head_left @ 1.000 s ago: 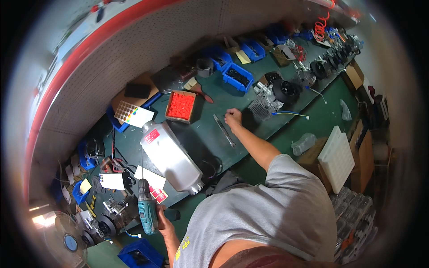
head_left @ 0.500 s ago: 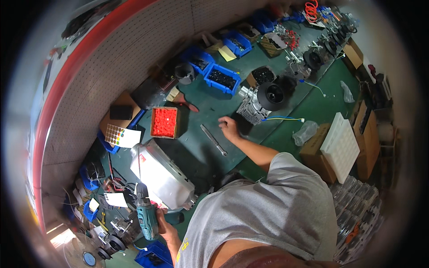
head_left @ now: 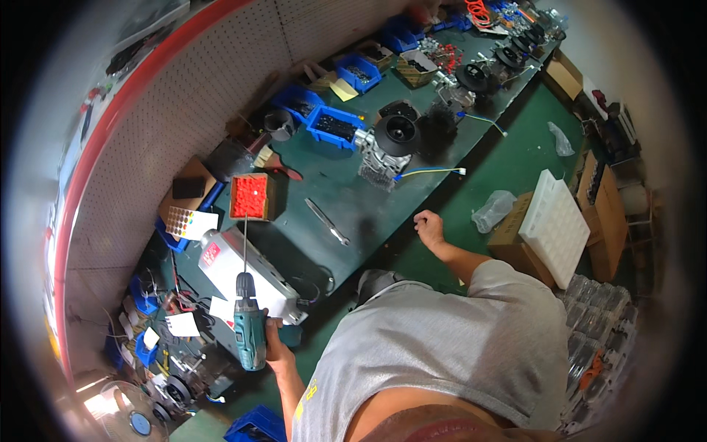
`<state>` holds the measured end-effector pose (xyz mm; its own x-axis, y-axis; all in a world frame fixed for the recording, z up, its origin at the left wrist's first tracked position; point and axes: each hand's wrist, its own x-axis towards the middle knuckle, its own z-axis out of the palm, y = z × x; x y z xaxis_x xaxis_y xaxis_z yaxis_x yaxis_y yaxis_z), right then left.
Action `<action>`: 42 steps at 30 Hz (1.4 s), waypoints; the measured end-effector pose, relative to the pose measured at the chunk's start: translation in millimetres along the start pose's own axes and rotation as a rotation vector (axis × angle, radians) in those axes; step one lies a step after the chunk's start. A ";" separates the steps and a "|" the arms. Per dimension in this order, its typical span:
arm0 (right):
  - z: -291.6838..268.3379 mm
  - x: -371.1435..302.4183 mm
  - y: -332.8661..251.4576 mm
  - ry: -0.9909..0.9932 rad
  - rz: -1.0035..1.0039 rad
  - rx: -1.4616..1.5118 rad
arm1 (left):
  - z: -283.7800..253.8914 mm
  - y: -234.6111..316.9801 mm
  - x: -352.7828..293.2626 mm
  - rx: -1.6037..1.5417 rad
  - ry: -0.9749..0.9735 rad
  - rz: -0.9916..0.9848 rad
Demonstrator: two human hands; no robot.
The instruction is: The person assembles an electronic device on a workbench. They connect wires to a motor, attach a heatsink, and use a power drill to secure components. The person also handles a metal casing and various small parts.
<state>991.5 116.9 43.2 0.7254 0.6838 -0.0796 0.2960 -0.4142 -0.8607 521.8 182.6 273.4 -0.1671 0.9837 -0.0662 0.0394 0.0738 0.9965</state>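
Observation:
My left hand (head_left: 275, 348) grips the handle of a teal and black cordless drill (head_left: 250, 339). A long thin bit (head_left: 246, 247) sticks out of its chuck, passing in front of a white metal housing (head_left: 247, 269) that lies on the green bench. My right hand (head_left: 428, 230) hangs past the bench's front edge, fingers curled; whatever they may hold is too small or hidden to make out. The nearest bench item to it is a silver wrench (head_left: 328, 221). Farther back stands a motor assembly (head_left: 383, 158) with a black round fan part and a trailing cable.
A box of red small parts (head_left: 250, 197) sits behind the white housing. Blue bins of black parts (head_left: 335, 127) line the back. More motor assemblies (head_left: 475, 77) stand at far right. Cartons and a white tray (head_left: 556, 228) are on the floor to my right.
My right hand has moved off the bench, to the right beyond its edge. The drill in my left hand has swung more upright. The whole view has shifted.

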 end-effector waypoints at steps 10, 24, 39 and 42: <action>-61.7 101.1 -24.0 0.047 0.380 0.456 | 28.5 -7.4 -94.7 0.049 0.005 -0.027; -21.5 353.0 0.1 0.027 0.102 0.085 | 121.4 22.9 -124.6 0.204 0.220 -0.059; -41.5 337.9 -44.9 -0.134 -0.048 -0.544 | 211.5 29.1 -108.9 0.282 0.075 -0.052; -43.2 306.2 -30.4 -0.195 0.191 -0.428 | 221.7 34.2 -103.4 0.281 0.088 -0.023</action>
<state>1231.5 312.8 66.7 0.6737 0.6545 -0.3432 0.4274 -0.7239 -0.5416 758.9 119.8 303.0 -0.2559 0.9641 -0.0714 0.3042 0.1504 0.9407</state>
